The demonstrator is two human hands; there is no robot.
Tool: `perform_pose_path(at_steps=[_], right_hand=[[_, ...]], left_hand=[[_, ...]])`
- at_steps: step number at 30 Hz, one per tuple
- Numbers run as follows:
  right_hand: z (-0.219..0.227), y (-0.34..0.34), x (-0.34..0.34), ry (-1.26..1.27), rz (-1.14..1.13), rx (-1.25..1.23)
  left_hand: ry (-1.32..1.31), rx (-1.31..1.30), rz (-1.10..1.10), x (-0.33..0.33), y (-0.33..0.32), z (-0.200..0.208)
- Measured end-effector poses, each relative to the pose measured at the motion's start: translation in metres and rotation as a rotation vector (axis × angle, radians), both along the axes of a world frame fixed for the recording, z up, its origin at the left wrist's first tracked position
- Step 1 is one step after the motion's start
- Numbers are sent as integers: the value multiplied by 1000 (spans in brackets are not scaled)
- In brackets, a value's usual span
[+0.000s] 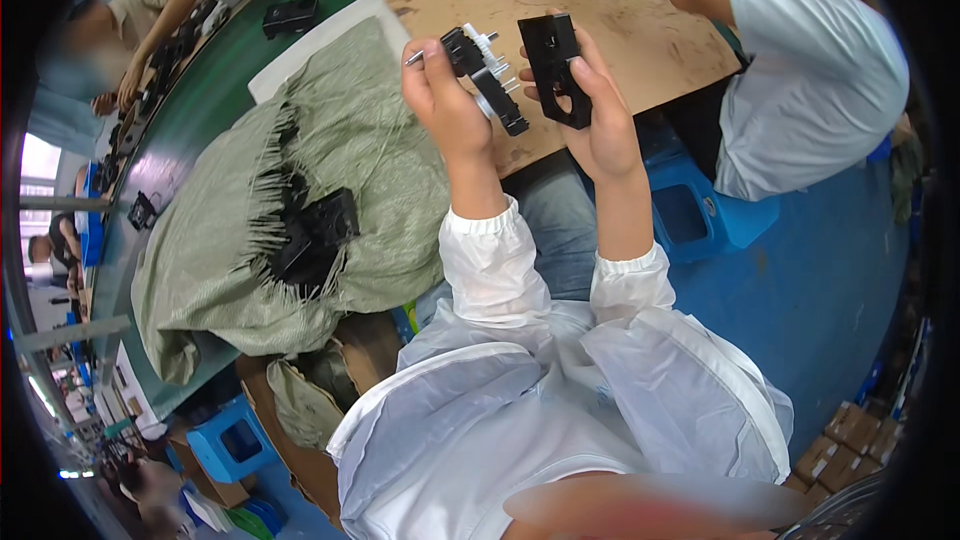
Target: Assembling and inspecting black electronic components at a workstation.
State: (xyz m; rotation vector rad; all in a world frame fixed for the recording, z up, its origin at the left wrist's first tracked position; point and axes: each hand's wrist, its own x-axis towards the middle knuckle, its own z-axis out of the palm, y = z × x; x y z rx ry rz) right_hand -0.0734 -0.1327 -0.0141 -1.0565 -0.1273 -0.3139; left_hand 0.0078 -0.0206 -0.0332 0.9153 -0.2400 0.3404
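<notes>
My left hand [447, 100] is closed around a black plastic mechanism [487, 80] with white gears and thin pins sticking out to its right. A metal shaft pokes out past my left thumb. In my right hand [605, 120] I grip a flat black plastic housing [553, 68] with cut-out openings, held upright. The two parts face each other with a small gap between them, above the near edge of a brown board [640, 50]. Some of my right fingers are hidden behind the housing.
A torn green woven sack [370, 130] with black housings [318, 230] inside lies to the left on a green table. A co-worker's sleeve [800, 70] is at right, near a blue stool [710, 205]. Another black part [290, 16] sits at far left; cartons [850, 440] stand lower right.
</notes>
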Motion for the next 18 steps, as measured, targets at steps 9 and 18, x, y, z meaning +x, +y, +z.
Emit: perform_pose_path(at_steps=[9, 18], right_hand=[[0, 25, 15, 41, -70, -112], [2, 28, 14, 13, -88, -101]], left_hand=[[0, 58, 25, 0, 17, 0], [6, 81, 6, -6, 5, 5]])
